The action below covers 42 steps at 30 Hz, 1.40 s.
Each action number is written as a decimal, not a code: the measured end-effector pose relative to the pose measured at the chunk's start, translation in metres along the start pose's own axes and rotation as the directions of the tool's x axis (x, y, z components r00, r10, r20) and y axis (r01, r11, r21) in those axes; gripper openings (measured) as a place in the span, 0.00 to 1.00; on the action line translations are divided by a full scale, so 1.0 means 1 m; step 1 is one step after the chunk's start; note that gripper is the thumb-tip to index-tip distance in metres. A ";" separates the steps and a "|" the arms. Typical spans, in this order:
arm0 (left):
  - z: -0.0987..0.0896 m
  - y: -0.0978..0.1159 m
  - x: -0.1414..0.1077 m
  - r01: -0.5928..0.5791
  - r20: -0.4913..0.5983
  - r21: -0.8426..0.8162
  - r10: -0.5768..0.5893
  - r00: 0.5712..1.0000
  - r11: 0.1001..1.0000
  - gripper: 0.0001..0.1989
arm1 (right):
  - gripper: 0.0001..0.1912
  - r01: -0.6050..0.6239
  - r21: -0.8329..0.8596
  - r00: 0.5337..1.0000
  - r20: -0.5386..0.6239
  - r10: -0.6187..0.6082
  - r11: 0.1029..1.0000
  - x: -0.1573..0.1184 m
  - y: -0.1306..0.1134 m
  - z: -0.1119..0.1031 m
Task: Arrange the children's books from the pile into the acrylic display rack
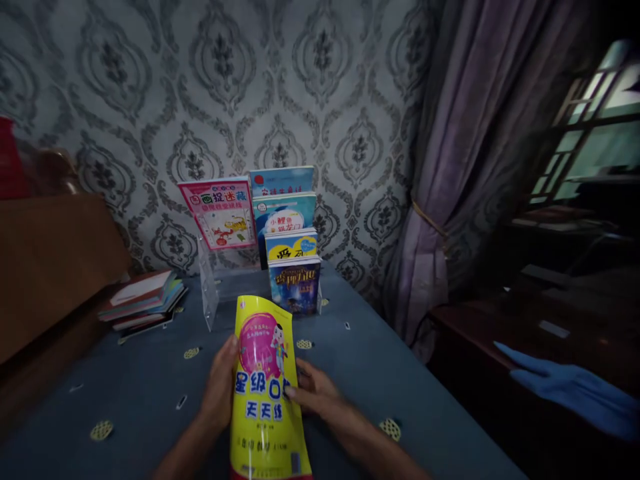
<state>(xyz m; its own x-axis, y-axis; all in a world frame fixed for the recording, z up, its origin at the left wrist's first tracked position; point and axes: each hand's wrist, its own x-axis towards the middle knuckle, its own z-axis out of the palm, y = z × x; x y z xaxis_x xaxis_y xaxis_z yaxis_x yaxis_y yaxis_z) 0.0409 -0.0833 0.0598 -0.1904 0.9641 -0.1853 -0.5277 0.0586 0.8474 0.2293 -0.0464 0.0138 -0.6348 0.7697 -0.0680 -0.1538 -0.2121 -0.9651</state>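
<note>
Both of my hands grip a yellow workbook [260, 407] with a pink circle on its cover, held upright and slightly bent above the table. My left hand [219, 387] is closed on its left edge, with the fingers partly hidden behind it. On the right edge, my right hand [317, 393] has its thumb on the cover and its fingers behind. Beyond the workbook stands a clear tiered book rack [207, 287]. A pink picture book [220, 213] leans at its upper left. In its right column are a dark blue book [295, 287], a yellow-and-blue book [291, 247] and teal books [285, 212].
A stack of books [145, 300] lies on the blue patterned tablecloth [370, 373] at the left, beside a cardboard box [55, 260]. A purple curtain [435, 200] hangs on the right. At the lower right is a blue glove-like object [570, 387] near a dark red surface [475, 333].
</note>
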 end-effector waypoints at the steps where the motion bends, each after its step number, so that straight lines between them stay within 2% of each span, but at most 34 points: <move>1: 0.001 0.003 0.000 -0.041 0.014 0.030 0.041 0.999 0.999 0.30 | 0.42 -0.028 0.048 0.999 0.029 0.026 0.998 0.002 -0.006 0.002; 3: 0.002 0.012 0.000 -0.126 0.025 0.109 0.124 0.992 0.986 0.33 | 0.36 -0.008 0.075 0.999 0.051 0.004 0.997 0.004 -0.020 0.005; 6: -0.001 0.029 0.003 -0.195 0.064 0.213 0.186 0.980 0.957 0.38 | 0.33 0.198 0.022 0.979 0.036 -0.199 0.980 0.006 -0.042 0.010; 9: -0.010 0.046 0.008 -0.358 0.070 0.303 0.354 0.933 0.883 0.40 | 0.28 0.401 -0.241 0.905 -0.045 -0.423 0.884 0.010 -0.056 0.010; 12: -0.023 0.053 0.011 -0.519 0.153 0.395 0.503 0.851 0.758 0.39 | 0.28 0.406 -0.545 0.831 -0.115 -0.545 0.734 0.014 -0.050 0.006; 13: -0.029 0.052 0.012 -0.539 0.197 0.419 0.507 0.839 0.730 0.39 | 0.28 0.380 -0.604 0.829 -0.113 -0.548 0.700 0.016 -0.043 0.004; 15: -0.040 0.043 0.012 -0.526 0.246 0.450 0.466 0.850 0.722 0.40 | 0.26 0.332 -0.668 0.855 -0.086 -0.512 0.666 0.017 -0.027 0.002; 18: -0.054 0.026 0.012 -0.442 0.201 0.455 0.395 0.896 0.773 0.45 | 0.23 0.288 -0.684 0.894 -0.058 -0.444 0.670 0.019 -0.007 0.003; 21: -0.057 0.020 0.014 -0.399 0.178 0.427 0.357 0.917 0.811 0.48 | 0.25 0.276 -0.664 0.900 -0.074 -0.429 0.695 0.019 -0.003 0.006; 24: -0.053 0.030 0.014 -0.400 0.231 0.444 0.329 0.916 0.802 0.46 | 0.26 0.262 -0.659 0.900 -0.096 -0.424 0.705 0.017 -0.007 0.007; 27: -0.052 0.047 0.009 -0.432 0.240 0.568 0.362 0.901 0.701 0.36 | 0.25 0.243 -0.674 0.906 -0.099 -0.411 0.698 0.014 -0.012 0.002; 31: -0.061 0.067 0.003 -0.425 0.215 0.760 0.427 0.878 0.491 0.19 | 0.24 0.260 -0.704 0.890 -0.091 -0.447 0.661 0.018 -0.023 -0.004; 33: -0.065 0.079 0.003 -0.426 0.223 0.788 0.437 0.871 0.445 0.18 | 0.23 0.306 -0.712 0.866 -0.068 -0.495 0.632 0.028 -0.036 -0.003; 35: -0.064 0.096 0.008 -0.442 0.243 0.782 0.439 0.865 0.439 0.19 | 0.21 0.383 -0.707 0.843 0.003 -0.538 0.595 0.044 -0.057 0.002; 37: -0.057 0.123 0.016 -0.476 0.277 0.764 0.445 0.851 0.435 0.21 | 0.18 0.465 -0.703 0.805 0.083 -0.587 0.538 0.065 -0.087 0.008; 39: -0.045 0.160 0.029 -0.524 0.326 0.736 0.454 0.829 0.428 0.23 | 0.15 0.523 -0.727 0.737 0.123 -0.664 0.446 0.090 -0.127 0.017; 40: -0.039 0.181 0.037 -0.560 0.347 0.716 0.484 0.803 0.416 0.23 | 0.13 0.544 -0.744 0.704 0.154 -0.693 0.388 0.102 -0.149 0.022; 42: -0.027 0.223 0.055 -0.651 0.359 0.670 0.611 0.706 0.358 0.24 | 0.10 0.578 -0.775 0.633 0.228 -0.740 0.256 0.128 -0.195 0.033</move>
<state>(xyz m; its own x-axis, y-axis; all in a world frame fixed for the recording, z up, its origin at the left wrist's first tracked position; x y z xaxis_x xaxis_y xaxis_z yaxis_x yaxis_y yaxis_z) -0.1090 -0.0238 0.2249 -0.1592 0.8091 0.5656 0.4895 -0.4328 0.7570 0.1531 0.0736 0.2019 -0.4605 0.5067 0.7288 0.1805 0.8574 -0.4820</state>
